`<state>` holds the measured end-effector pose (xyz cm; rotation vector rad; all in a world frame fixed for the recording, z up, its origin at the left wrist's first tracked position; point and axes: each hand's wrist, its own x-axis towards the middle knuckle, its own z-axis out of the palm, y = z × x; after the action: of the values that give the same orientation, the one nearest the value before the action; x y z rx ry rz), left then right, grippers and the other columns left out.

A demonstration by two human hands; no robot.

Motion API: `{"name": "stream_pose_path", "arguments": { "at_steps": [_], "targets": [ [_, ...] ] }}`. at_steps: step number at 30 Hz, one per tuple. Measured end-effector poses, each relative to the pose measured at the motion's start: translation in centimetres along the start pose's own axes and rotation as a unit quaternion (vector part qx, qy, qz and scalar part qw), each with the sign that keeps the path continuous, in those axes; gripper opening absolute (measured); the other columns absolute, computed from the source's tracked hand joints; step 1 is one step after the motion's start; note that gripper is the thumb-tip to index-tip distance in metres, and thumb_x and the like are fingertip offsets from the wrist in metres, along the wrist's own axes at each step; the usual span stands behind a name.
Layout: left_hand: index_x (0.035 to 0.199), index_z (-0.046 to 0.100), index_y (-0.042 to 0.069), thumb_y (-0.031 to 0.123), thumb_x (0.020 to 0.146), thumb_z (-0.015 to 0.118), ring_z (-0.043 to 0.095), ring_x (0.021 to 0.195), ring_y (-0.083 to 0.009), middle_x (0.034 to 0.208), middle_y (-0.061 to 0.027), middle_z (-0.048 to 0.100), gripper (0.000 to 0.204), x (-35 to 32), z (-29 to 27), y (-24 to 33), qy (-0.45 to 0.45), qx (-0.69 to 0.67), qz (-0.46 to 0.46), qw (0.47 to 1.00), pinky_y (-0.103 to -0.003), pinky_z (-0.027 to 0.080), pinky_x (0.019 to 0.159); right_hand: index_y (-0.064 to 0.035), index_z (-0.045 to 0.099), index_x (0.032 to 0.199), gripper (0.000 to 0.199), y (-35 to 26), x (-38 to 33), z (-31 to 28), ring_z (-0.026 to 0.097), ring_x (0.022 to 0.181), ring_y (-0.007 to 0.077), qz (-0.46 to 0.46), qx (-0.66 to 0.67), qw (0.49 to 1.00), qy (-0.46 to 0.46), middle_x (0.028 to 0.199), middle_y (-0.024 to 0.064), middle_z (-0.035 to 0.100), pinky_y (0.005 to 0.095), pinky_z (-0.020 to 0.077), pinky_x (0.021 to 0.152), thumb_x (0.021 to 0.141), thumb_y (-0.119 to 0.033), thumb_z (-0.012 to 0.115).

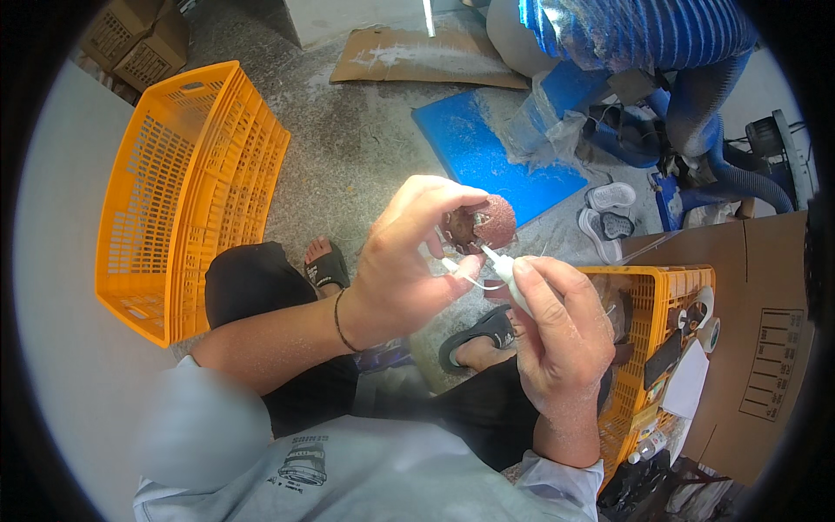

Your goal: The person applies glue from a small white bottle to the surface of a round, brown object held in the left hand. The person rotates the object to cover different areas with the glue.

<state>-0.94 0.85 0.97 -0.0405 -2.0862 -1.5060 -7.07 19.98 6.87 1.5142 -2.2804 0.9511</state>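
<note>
Up in front of my lap, my left hand (391, 270) is closed around a small brown rounded piece (497, 222). Its right part is rough and reddish-brown, while its left side looks dark and uneven; my fingers cover some of it. In my right hand (567, 326), a small white glue bottle (506, 270) is pinched, its thin nozzle pointing up and left at the lower edge of the brown piece. A thin white strap loops from the bottle to a small white cap (450, 264) beside my left thumb. Whether nozzle and piece touch, I cannot tell.
Stacked orange crates (178, 217) stand on the left. Another orange crate (639, 365) at right has tape rolls and paper on top, beside a large cardboard sheet (757, 348). Ahead lie a blue board (522, 183), flat cardboard (426, 56), shoes (600, 222) and a blue hose (661, 35).
</note>
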Motion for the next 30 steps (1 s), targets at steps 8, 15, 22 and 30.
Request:
{"name": "stream_pose_path", "arguments": {
  "at_steps": [8, 15, 22, 30],
  "targets": [
    [0.129, 0.062, 0.002, -0.011, 0.075, 0.075, 0.055, 0.095, -0.0109, 0.121, -0.0094, 0.054, 0.058, -0.1, 0.0, 0.1, -0.006, -0.014, -0.008, 1.0, -0.021, 0.051, 0.073, 0.0024, 0.069, 0.119, 0.049, 0.1, 0.0, -0.1, 0.067, 0.091, 0.0341, 0.018, -0.006, 1.0, 0.003, 0.111, 0.0183, 0.066, 0.0392, 0.0559, 0.076, 0.071, 0.008, 0.072],
    [0.132, 0.059, -0.001, -0.011, 0.078, 0.075, 0.061, 0.104, -0.0139, 0.127, -0.011, 0.054, 0.057, -0.1, -0.1, 0.2, -0.017, -0.085, -0.044, 0.995, -0.024, 0.053, 0.08, 0.0013, 0.068, 0.109, 0.033, 0.2, -0.7, -0.4, 0.068, 0.092, 0.0269, 0.189, 0.144, 0.97, 0.058, 0.11, 0.0163, 0.067, 0.0352, 0.0541, 0.08, 0.077, 0.007, 0.074],
    [0.137, 0.053, -0.005, -0.013, 0.083, 0.071, 0.062, 0.116, -0.0175, 0.13, -0.0125, 0.056, 0.058, -0.5, 0.2, 1.2, -0.058, -0.16, -0.085, 0.982, -0.029, 0.054, 0.093, -0.0053, 0.058, 0.094, 0.03, 3.0, -0.2, 2.9, 0.065, 0.114, 0.0256, 0.233, 0.445, 0.855, 0.133, 0.136, 0.0255, 0.06, 0.0372, 0.0528, 0.098, 0.078, -0.003, 0.085],
    [0.147, 0.047, -0.005, -0.008, 0.088, 0.07, 0.06, 0.122, -0.0176, 0.135, -0.0136, 0.059, 0.063, -0.4, -0.5, 2.2, -0.11, -0.184, -0.122, 0.969, -0.032, 0.05, 0.103, -0.0065, 0.056, 0.094, 0.033, 3.0, -0.4, 3.6, 0.065, 0.112, 0.0215, 0.26, 0.505, 0.815, 0.109, 0.135, 0.0314, 0.06, 0.0359, 0.0533, 0.098, 0.079, -0.004, 0.085]
  ]
}}
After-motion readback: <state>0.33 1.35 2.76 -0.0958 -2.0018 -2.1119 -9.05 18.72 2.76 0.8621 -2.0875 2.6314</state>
